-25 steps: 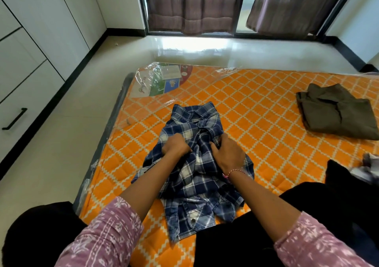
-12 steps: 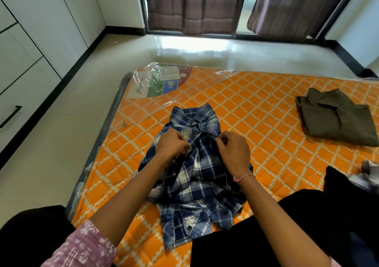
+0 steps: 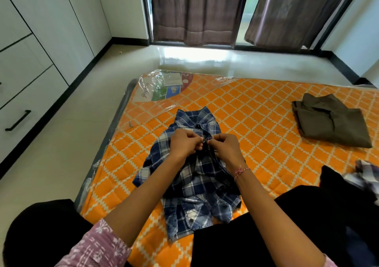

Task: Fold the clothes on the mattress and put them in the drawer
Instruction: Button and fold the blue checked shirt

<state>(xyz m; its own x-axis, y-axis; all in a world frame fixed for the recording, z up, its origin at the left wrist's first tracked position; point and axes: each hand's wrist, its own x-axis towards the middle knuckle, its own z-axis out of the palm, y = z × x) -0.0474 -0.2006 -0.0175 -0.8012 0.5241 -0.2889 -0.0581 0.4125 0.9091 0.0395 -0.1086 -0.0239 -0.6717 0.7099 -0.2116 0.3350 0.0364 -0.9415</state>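
Observation:
A blue plaid shirt (image 3: 196,186) lies crumpled on the orange patterned mattress (image 3: 256,111), collar pointing away from me. My left hand (image 3: 185,143) and my right hand (image 3: 224,149) meet just below the collar. Each pinches one edge of the shirt's front opening at a metal snap button. A folded olive-brown garment (image 3: 330,123) lies at the mattress's right side. White drawers with a black handle (image 3: 17,121) line the left wall.
A black garment and a pale checked cloth (image 3: 363,174) lie at the right edge. My knees in black trousers frame the bottom of the view. Clear plastic wrap with a printed label (image 3: 164,87) covers the mattress's far left corner. Bare tiled floor lies between mattress and drawers.
Both hands have moved up the shirt from its middle to just under the collar and now pinch the front edges together at a snap.

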